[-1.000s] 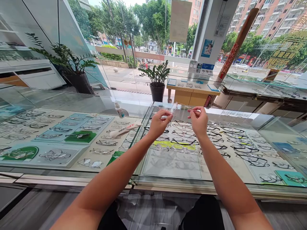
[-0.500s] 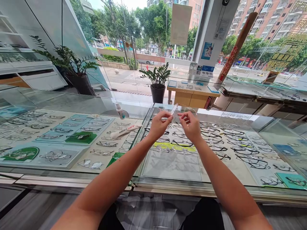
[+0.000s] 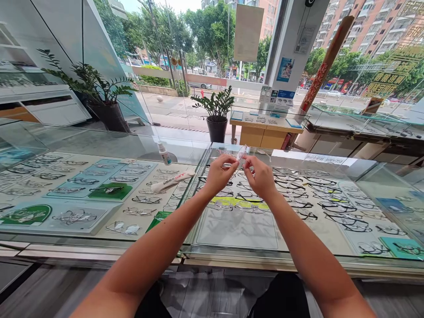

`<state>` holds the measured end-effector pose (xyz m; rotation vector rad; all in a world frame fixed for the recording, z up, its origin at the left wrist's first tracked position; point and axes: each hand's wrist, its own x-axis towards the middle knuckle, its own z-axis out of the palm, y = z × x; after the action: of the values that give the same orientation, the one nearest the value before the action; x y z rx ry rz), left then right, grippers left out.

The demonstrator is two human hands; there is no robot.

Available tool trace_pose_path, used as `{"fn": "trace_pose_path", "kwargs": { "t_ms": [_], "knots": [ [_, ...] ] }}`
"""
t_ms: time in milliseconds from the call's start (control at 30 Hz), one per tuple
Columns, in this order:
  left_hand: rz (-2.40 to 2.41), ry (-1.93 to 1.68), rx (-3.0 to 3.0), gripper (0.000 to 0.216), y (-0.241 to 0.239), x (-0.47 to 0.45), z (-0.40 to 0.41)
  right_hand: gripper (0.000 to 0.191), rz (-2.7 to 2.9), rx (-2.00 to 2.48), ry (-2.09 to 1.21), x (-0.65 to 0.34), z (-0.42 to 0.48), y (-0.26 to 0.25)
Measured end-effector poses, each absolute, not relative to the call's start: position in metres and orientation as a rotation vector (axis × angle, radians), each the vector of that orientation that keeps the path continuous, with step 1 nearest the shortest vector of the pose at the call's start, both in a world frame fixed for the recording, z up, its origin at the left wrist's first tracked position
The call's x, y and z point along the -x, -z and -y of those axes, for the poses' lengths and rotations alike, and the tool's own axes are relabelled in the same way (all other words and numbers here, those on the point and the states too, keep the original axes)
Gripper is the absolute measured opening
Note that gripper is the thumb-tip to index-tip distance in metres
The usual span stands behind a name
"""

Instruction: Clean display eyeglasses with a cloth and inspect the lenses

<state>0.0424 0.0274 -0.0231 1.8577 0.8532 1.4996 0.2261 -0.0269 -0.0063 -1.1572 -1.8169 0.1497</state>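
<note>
Both my hands are raised over a glass display counter full of spectacle frames. My left hand pinches a thin, clear-lensed pair of glasses by its front. My right hand is closed close beside it, fingers touching the same glasses at the lens and temple. The hands nearly meet. A white tube lies on the glass to the left of my left hand, and a small spray bottle stands behind it.
Rows of spectacle frames lie under the glass on both sides. Two potted plants stand on the floor behind the counter, near glass doors. A small wooden table with displays is beyond. Another glass counter runs along the right.
My right hand has moved left toward my left hand, folding the glasses' temple inward. The left hand has stayed almost in place.
</note>
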Motion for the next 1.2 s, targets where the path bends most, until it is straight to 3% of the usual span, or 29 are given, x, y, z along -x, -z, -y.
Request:
{"fn": "trace_pose_path", "kwargs": {
  "t_ms": [133,267,433,700,967,1200],
  "knots": [
    [-0.871,-1.505,-1.864,0.028,0.022,-0.042,-0.026,0.019,1.778,1.193,-0.127,-0.227,0.025,0.007],
    [-0.9,-1.544,-1.829,0.027,0.022,-0.042,-0.026,0.005,1.761,1.194,-0.104,-0.228,0.023,0.009],
    [-0.945,-1.621,-1.759,0.027,0.021,-0.04,-0.028,0.005,1.751,1.239,-0.112,-0.231,0.019,0.012],
    [-0.91,-1.662,-1.564,0.035,0.03,-0.038,-0.046,0.017,1.782,1.367,0.098,-0.239,0.007,0.021],
    [-0.867,-1.712,-1.239,0.042,0.03,-0.036,-0.053,0.022,1.744,1.504,-0.12,-0.239,0.006,0.021],
    [-0.891,-1.669,-1.398,0.041,0.031,-0.036,-0.053,0.027,1.616,1.218,0.005,-0.243,0.008,0.011]
  ]
}}
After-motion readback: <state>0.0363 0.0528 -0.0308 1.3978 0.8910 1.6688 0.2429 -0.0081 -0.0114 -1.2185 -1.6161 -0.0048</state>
